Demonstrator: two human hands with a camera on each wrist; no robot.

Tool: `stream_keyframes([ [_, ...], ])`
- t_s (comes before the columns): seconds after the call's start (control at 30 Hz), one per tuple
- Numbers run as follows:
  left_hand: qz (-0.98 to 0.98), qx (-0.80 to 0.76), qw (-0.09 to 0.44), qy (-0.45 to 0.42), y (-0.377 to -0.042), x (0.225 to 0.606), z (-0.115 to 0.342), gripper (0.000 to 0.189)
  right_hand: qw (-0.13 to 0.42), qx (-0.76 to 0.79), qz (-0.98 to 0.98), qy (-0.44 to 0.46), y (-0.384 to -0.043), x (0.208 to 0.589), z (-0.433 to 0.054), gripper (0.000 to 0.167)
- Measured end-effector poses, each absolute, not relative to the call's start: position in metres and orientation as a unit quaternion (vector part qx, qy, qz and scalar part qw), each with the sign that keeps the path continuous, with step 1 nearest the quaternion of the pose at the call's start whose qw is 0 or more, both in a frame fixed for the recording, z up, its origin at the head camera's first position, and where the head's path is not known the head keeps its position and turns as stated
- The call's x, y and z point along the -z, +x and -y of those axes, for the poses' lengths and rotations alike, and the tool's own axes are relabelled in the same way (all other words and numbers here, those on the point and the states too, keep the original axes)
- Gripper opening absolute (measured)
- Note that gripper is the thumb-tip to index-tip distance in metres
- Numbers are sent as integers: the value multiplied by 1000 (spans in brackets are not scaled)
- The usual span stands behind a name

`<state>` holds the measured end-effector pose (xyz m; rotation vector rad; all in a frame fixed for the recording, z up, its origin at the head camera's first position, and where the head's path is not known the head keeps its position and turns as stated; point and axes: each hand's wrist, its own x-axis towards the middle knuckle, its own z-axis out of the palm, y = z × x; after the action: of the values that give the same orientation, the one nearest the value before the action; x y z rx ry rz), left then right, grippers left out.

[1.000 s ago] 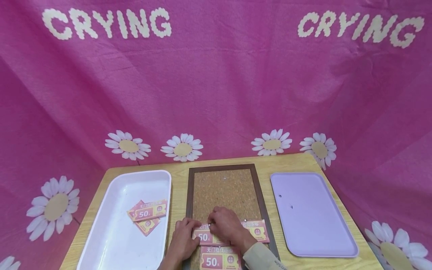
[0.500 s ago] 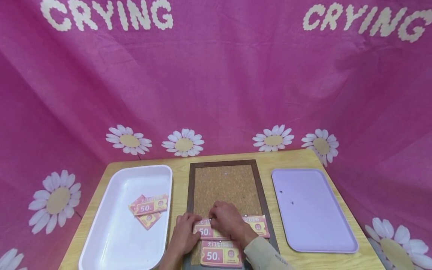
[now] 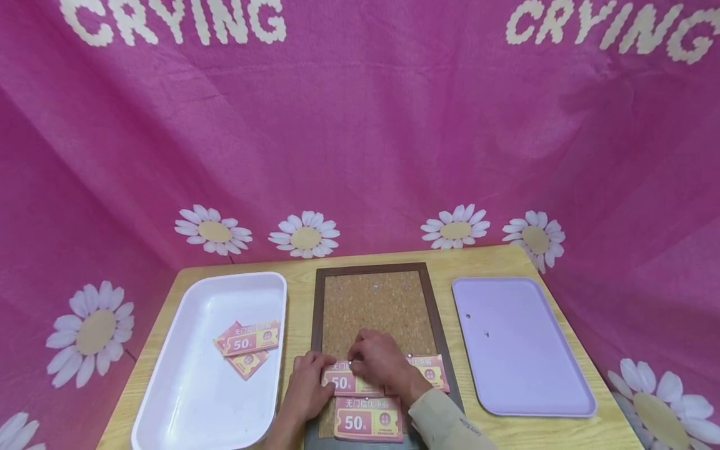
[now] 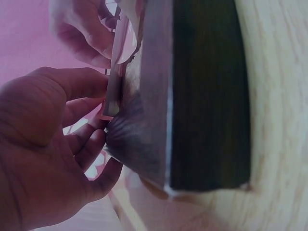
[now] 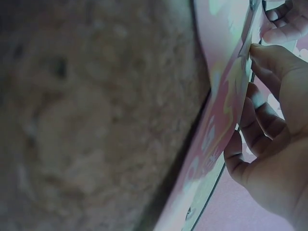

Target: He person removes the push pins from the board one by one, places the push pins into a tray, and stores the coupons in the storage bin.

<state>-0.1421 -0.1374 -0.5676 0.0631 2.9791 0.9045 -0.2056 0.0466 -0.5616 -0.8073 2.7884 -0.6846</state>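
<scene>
My left hand (image 3: 305, 389) rests at the left end of a pink-and-yellow paper coupon (image 3: 340, 383), thumb and fingertips against its edge and the frame of the cork board (image 3: 377, 306). In the left wrist view, the left hand (image 4: 57, 139) has its fingers spread and slightly bent. My right hand (image 3: 382, 362) lies over the middle of that coupon, pinching a small silver pushpin (image 3: 350, 362) at its top edge. The right wrist view shows the right hand (image 5: 274, 125) with fingertips right at the coupon. Another coupon (image 3: 368, 420) lies just below, with a pin head at its top.
One more pinned coupon (image 3: 429, 373) is partly behind the right wrist. A white tray (image 3: 160, 369) at left contains loose coupons (image 3: 253, 339). A shallow lilac tray (image 3: 529, 350) at right bears small dark pins (image 3: 486, 334). A pink daisy-print curtain (image 3: 360, 156) surrounds the wooden table (image 3: 298, 281).
The head view has tilted slightly, shifting everything a little up the picture. Both hands stay at the same coupon, the right fingers still at its top edge.
</scene>
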Motion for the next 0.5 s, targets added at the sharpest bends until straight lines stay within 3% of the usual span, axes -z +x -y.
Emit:
stream_keyframes([
  [0.27, -956, -291, 11, 20, -142, 569, 137, 41, 102, 260, -925, -258, -209, 563, -50, 10],
  [0.5, -957, -291, 10, 18, -141, 568, 137, 41, 89, 252, -921, -283, -211, 565, -52, 10],
])
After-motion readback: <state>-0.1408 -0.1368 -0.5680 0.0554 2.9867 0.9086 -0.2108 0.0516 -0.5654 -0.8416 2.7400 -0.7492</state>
